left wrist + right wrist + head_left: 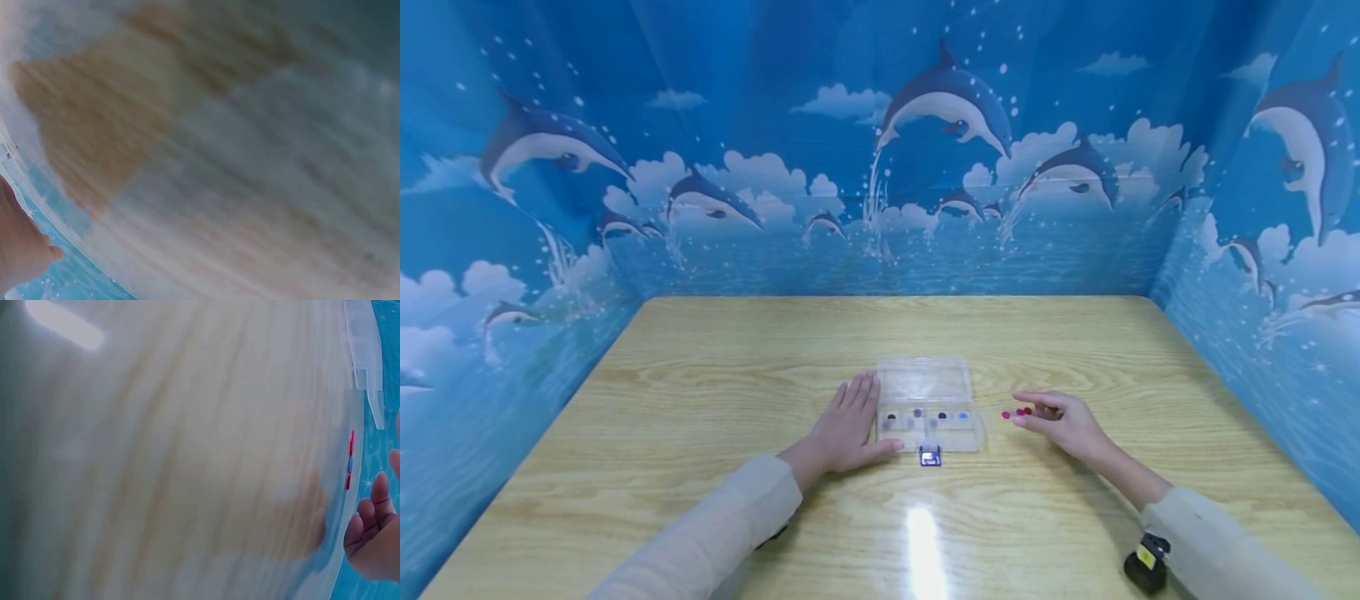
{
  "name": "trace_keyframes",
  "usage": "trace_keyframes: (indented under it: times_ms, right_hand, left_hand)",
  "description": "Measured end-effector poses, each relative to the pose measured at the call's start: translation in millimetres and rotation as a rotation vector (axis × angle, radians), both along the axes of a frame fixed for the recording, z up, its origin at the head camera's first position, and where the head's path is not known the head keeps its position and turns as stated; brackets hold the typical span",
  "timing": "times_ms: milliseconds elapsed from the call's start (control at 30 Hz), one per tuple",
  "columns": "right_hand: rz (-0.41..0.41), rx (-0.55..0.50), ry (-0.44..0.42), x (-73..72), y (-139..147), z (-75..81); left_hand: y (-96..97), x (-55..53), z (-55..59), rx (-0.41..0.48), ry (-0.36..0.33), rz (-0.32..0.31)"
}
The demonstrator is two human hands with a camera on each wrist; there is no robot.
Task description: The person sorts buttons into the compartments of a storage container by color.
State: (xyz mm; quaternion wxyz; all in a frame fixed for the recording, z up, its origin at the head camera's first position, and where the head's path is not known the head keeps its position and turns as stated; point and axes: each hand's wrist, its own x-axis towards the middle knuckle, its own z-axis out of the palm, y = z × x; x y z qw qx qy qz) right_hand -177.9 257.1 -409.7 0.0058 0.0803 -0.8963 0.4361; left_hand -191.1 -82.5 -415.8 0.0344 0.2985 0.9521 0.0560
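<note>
Clear case (958,434), below frame centre, is touched by the flattened left hand (847,427). Red pieces (1019,412), right of centre, are flanked by the parted-fingered, apparently unladen right hand (1066,423); they could be scattered by a careless fingertip brush.
</note>
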Motion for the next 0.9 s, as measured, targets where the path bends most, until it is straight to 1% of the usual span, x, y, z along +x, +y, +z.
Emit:
trace_keyframes:
  times_ms: [100, 267, 600, 800, 900]
  right_hand:
    - [0.003, -0.007, -0.014, 0.2, 4.4, -2.2]
    - [0.024, -0.010, -0.011, 0.7, 9.6, -3.1]
    - [0.078, 0.033, 0.040, -1.0, 14.8, -4.1]
    - [0.096, 0.052, 0.025, -1.8, 17.1, -5.1]
    - [0.096, 0.068, 0.002, -2.5, 18.4, -5.2]
  left_hand:
    - [0.1, -0.1, 0.1, 0.000, -0.002, 0.000]
    - [0.3, -0.3, 0.2, -0.004, -0.005, 0.002]
    - [0.0, 0.1, 0.9, -0.003, -0.005, 0.003]
    - [-0.2, 0.5, 1.8, 0.003, -0.008, 0.002]
    - [-0.3, 0.6, 1.8, 0.006, -0.001, -0.003]
